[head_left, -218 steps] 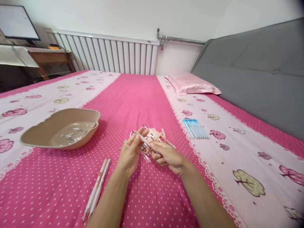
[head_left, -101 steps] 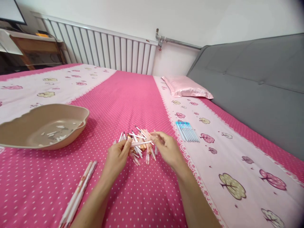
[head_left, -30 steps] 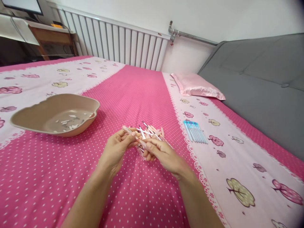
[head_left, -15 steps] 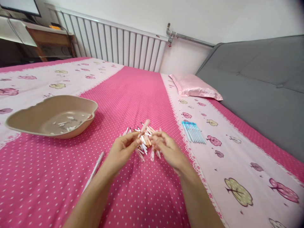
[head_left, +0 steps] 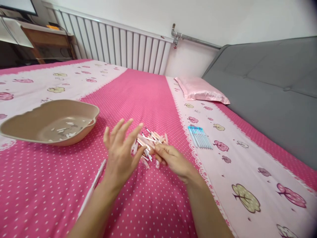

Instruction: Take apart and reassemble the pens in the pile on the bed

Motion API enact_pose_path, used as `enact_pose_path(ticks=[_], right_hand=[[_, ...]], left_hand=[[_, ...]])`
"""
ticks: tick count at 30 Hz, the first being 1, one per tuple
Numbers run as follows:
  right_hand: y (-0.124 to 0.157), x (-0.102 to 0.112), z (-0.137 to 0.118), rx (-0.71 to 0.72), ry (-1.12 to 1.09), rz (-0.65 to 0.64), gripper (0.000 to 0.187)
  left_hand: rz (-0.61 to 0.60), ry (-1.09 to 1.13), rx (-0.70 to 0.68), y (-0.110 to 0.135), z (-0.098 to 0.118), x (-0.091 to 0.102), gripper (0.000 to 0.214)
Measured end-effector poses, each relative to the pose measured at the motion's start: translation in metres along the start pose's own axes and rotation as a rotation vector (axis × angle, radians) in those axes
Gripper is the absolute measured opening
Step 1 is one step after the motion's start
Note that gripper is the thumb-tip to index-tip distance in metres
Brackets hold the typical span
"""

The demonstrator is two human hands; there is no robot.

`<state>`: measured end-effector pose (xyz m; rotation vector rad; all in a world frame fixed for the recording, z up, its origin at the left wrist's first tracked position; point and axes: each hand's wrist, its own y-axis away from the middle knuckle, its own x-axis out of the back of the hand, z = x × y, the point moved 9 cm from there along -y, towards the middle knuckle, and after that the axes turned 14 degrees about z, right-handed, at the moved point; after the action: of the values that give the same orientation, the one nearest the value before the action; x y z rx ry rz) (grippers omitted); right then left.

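A pile of pen parts [head_left: 148,140], pink, white and orange with some clear caps, lies on the pink dotted bedspread in front of me. My left hand [head_left: 121,148] is open at the pile's left side, fingers raised and spread, holding nothing. At the right edge of the pile my right hand [head_left: 168,155] is closed, thumb and fingers pinched together. Pale sticks run up to its fingertips, but what it grips is hidden. Beside my left forearm lies a pale pen [head_left: 92,185].
A beige basin [head_left: 49,115] with small white pieces inside stands at the left. Several blue-topped pens [head_left: 200,137] lie in a row at the right. Farther back are a pink pillow [head_left: 200,89], a grey headboard [head_left: 262,76] and a white radiator [head_left: 111,39].
My left hand has let go of the pink pen piece and opened, its fingers spreading up and left. My right hand has moved slightly left and down, its fingers closing into a pinch.
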<state>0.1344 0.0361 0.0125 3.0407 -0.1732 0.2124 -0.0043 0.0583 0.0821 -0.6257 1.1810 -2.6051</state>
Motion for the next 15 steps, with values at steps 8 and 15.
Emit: enact_pose_path(ticks=[8, 15], right_hand=[[0.011, -0.017, -0.001, -0.210, -0.424, -0.193, 0.027], [0.016, -0.032, 0.001, -0.271, -0.496, -0.285, 0.030]], left_hand=[[-0.221, 0.847, 0.914, 0.028, -0.025, -0.036, 0.046], [-0.190, 1.037, 1.009, 0.028, -0.018, -0.037, 0.029]])
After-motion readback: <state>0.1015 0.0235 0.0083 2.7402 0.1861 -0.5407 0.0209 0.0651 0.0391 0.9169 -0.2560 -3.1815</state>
